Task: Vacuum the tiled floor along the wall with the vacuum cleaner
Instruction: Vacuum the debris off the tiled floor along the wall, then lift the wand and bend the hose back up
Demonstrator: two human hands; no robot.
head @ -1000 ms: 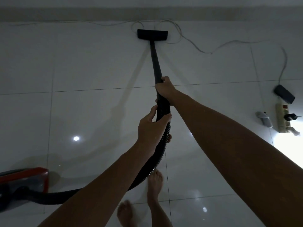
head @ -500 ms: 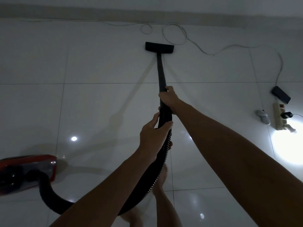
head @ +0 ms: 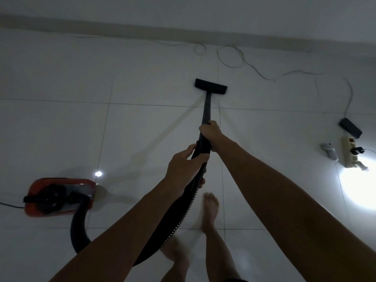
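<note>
— Gripping the wand (head: 207, 110) with both hands, was that how the person had it?

— Yes. The right hand (head: 210, 132) was curled round the stiff black tube higher up, and the left hand (head: 184, 166) was wrapped round the handle just where the ribbed hose (head: 188, 204) began. Neither hand was slack.

— And the floor head (head: 210, 86)?

— Flat on the tiled floor (head: 142, 129), short of the wall (head: 183, 9), with a bare strip of tile between it and the skirting.

— How did it look to handle?

— The tube seemed rigid and light, I'd say, so it should steer from those two grips. The hose looked soft and would trail. The red canister (head: 60, 197) sat on the floor to the left and would probably drag behind on a pull.

— Room to move?

— Open tile to the left. Ahead and to the right, a thin white cable (head: 231, 58) lay looped near the skirting, close beyond the head; I'd judge it could be sucked in. Further right were a power strip (head: 349, 152) and a black adapter (head: 350, 127), well apart from the head.
</note>
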